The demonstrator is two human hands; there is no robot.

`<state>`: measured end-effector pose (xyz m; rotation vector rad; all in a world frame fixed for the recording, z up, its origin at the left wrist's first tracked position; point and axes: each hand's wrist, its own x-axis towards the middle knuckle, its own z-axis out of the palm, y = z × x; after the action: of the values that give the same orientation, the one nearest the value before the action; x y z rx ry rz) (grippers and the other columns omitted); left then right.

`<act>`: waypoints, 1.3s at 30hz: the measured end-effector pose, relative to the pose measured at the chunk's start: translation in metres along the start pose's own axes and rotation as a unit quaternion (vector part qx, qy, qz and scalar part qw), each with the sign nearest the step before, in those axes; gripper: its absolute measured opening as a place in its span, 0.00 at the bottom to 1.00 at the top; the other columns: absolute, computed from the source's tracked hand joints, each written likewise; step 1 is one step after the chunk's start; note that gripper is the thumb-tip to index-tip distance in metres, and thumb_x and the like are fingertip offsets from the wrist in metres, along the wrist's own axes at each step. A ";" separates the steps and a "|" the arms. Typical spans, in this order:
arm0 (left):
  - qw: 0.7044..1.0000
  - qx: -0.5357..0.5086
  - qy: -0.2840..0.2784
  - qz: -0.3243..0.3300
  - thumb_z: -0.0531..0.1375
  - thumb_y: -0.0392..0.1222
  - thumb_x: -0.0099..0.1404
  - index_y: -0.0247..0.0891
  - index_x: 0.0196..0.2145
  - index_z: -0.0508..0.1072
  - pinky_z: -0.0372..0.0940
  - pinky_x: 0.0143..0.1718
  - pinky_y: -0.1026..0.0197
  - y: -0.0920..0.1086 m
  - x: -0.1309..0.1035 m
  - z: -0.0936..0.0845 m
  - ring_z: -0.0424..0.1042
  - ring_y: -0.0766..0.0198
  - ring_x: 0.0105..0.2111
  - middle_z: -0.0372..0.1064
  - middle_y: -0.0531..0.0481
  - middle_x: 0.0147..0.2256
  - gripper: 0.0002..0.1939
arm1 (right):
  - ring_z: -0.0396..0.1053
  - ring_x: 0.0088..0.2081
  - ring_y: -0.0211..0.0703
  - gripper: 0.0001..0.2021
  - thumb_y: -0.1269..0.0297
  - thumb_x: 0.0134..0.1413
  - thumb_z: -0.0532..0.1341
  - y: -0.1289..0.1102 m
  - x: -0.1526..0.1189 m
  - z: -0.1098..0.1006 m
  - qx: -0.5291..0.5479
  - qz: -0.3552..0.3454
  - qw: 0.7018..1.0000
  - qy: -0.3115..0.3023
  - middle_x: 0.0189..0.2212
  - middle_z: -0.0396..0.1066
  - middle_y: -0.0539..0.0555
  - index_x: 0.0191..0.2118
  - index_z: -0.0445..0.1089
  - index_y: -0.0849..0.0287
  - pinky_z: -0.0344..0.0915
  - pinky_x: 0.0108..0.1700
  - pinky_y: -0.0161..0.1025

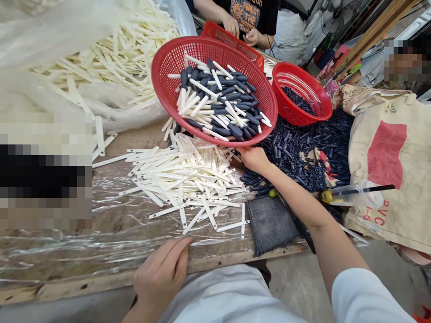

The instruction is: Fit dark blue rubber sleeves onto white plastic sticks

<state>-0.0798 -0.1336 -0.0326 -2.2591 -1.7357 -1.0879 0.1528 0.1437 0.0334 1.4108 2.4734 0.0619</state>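
Note:
My right hand [255,159] grips the near rim of a large red plastic colander basket [161,85], its fingertips hidden under the rim. The basket leans toward me and holds many white sticks with dark blue grips [232,105]. My left hand [163,264] rests on the table's front edge, holding nothing, its fingers loosely stretched side by side. Between my hands and the basket spreads a pile of flat white plastic strips [182,175] with small holes at their ends. A heap of loose dark blue grips [292,152] lies right of my right hand.
A smaller red basket [303,89] holds dark blue pieces. A folded denim cloth [271,224], a clear cup [357,195] and a printed sack [397,157] are at right. Plastic-wrapped white strips [124,58] fill the back left. A co-worker's hands [240,31] work opposite.

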 end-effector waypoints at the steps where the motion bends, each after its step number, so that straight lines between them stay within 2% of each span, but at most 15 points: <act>1: 1.000 0.003 -0.001 0.004 0.59 0.28 0.65 0.39 0.41 0.75 0.66 0.36 0.64 0.000 0.000 0.000 0.77 0.63 0.31 0.79 0.52 0.33 0.10 | 0.73 0.49 0.56 0.23 0.64 0.67 0.45 -0.002 0.002 0.002 0.001 0.000 1.000 0.000 0.58 0.69 0.63 0.65 0.57 0.55 0.67 0.45 0.45; 6: 1.000 0.005 -0.005 0.007 0.60 0.29 0.64 0.39 0.42 0.75 0.66 0.38 0.63 -0.003 -0.005 0.001 0.77 0.62 0.32 0.79 0.50 0.34 0.10 | 0.74 0.46 0.57 0.23 0.68 0.66 0.43 -0.003 0.009 0.007 -0.004 0.008 1.000 0.004 0.49 0.73 0.70 0.61 0.61 0.66 0.66 0.44 0.45; 9: 1.000 0.004 0.000 0.010 0.60 0.29 0.64 0.38 0.42 0.75 0.66 0.38 0.63 -0.005 -0.007 0.002 0.77 0.62 0.32 0.79 0.50 0.34 0.10 | 0.75 0.45 0.56 0.21 0.70 0.65 0.43 -0.003 0.004 0.005 -0.011 -0.008 1.000 0.001 0.46 0.75 0.70 0.57 0.64 0.68 0.65 0.43 0.44; 15: 1.000 -0.001 0.005 0.014 0.60 0.29 0.64 0.39 0.42 0.76 0.66 0.38 0.62 -0.004 -0.005 0.002 0.77 0.61 0.31 0.79 0.50 0.33 0.10 | 0.74 0.42 0.52 0.20 0.65 0.67 0.43 0.008 -0.042 -0.005 -0.036 -0.010 0.999 0.012 0.43 0.75 0.67 0.51 0.69 0.63 0.62 0.38 0.40; 17: 1.000 -0.001 0.008 0.013 0.60 0.29 0.64 0.40 0.42 0.76 0.66 0.38 0.62 -0.004 -0.005 0.002 0.77 0.62 0.31 0.79 0.50 0.34 0.11 | 0.73 0.41 0.51 0.23 0.59 0.69 0.41 0.027 -0.060 -0.021 -0.053 0.017 0.997 0.055 0.41 0.75 0.64 0.50 0.70 0.62 0.61 0.38 0.40; 19: 1.000 -0.001 0.009 0.012 0.60 0.29 0.64 0.41 0.42 0.76 0.66 0.38 0.62 -0.004 -0.005 0.002 0.77 0.62 0.31 0.79 0.51 0.33 0.12 | 0.73 0.41 0.50 0.24 0.57 0.69 0.40 0.055 -0.069 -0.049 -0.074 0.074 0.984 0.147 0.40 0.75 0.63 0.52 0.69 0.62 0.62 0.40 0.40; 20: 1.000 -0.001 0.009 0.011 0.60 0.29 0.64 0.41 0.42 0.76 0.66 0.37 0.63 -0.004 -0.004 0.002 0.77 0.62 0.31 0.79 0.52 0.33 0.12 | 0.72 0.44 0.50 0.24 0.56 0.70 0.40 0.073 -0.070 -0.066 -0.080 0.104 0.970 0.204 0.43 0.74 0.63 0.55 0.67 0.62 0.62 0.43 0.41; 23: 1.000 0.004 0.001 0.015 0.60 0.30 0.64 0.40 0.42 0.75 0.66 0.37 0.62 -0.005 -0.004 0.002 0.77 0.62 0.31 0.79 0.51 0.33 0.10 | 0.69 0.51 0.51 0.24 0.55 0.71 0.38 0.131 -0.054 -0.117 -0.094 0.197 0.908 0.358 0.51 0.70 0.66 0.58 0.62 0.63 0.62 0.50 0.45; 25: 1.000 0.010 -0.005 0.017 0.59 0.30 0.65 0.39 0.42 0.75 0.66 0.37 0.62 -0.005 -0.003 0.002 0.77 0.62 0.31 0.79 0.51 0.33 0.10 | 0.67 0.54 0.51 0.25 0.55 0.71 0.37 0.170 -0.034 -0.139 -0.096 0.252 0.875 0.401 0.51 0.69 0.67 0.59 0.59 0.64 0.61 0.52 0.46; 26: 1.000 0.014 -0.007 0.018 0.59 0.31 0.66 0.39 0.42 0.75 0.66 0.37 0.62 -0.005 -0.003 0.002 0.77 0.62 0.31 0.79 0.51 0.34 0.09 | 0.67 0.55 0.50 0.23 0.56 0.72 0.38 0.188 -0.024 -0.143 -0.089 0.283 0.869 0.397 0.51 0.69 0.67 0.58 0.59 0.66 0.60 0.53 0.46; 29: 0.999 0.025 -0.005 0.019 0.59 0.31 0.66 0.39 0.43 0.75 0.65 0.36 0.63 -0.005 -0.004 0.002 0.77 0.63 0.31 0.79 0.51 0.34 0.09 | 0.69 0.54 0.54 0.22 0.55 0.68 0.51 0.221 -0.001 -0.127 -0.029 0.343 0.902 0.260 0.51 0.69 0.69 0.56 0.63 0.69 0.61 0.53 0.47; 31: 0.999 0.033 -0.004 0.014 0.60 0.32 0.66 0.39 0.43 0.75 0.65 0.36 0.63 -0.005 -0.005 0.002 0.77 0.63 0.31 0.79 0.51 0.34 0.09 | 0.68 0.53 0.55 0.18 0.58 0.65 0.55 0.224 0.002 -0.102 0.006 0.345 0.912 0.222 0.51 0.69 0.68 0.53 0.67 0.66 0.61 0.53 0.50; 34: 0.999 0.042 -0.012 0.000 0.61 0.32 0.64 0.40 0.42 0.76 0.65 0.35 0.63 -0.005 -0.007 0.003 0.77 0.63 0.32 0.80 0.52 0.35 0.09 | 0.68 0.50 0.53 0.13 0.64 0.64 0.51 0.206 -0.013 -0.060 0.039 0.332 0.910 0.247 0.48 0.70 0.64 0.45 0.71 0.61 0.62 0.54 0.51; 37: 0.999 0.035 -0.022 0.004 0.61 0.32 0.65 0.39 0.43 0.76 0.64 0.34 0.63 -0.005 -0.006 0.001 0.76 0.63 0.31 0.79 0.52 0.34 0.09 | 0.67 0.50 0.53 0.12 0.63 0.61 0.52 0.183 -0.039 -0.027 0.057 0.312 0.905 0.284 0.47 0.70 0.62 0.41 0.72 0.58 0.63 0.52 0.48; 39: 0.999 0.030 -0.033 0.013 0.60 0.32 0.66 0.39 0.43 0.76 0.63 0.32 0.63 -0.005 -0.005 0.000 0.75 0.63 0.31 0.79 0.51 0.34 0.09 | 0.68 0.47 0.51 0.12 0.63 0.61 0.51 0.172 -0.054 -0.010 0.087 0.303 0.911 0.266 0.43 0.73 0.59 0.40 0.71 0.56 0.63 0.50 0.45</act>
<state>-0.0847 -0.1356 -0.0370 -2.2987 -1.7333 -0.9545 0.3194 0.1875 0.0865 2.4742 2.3419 0.4158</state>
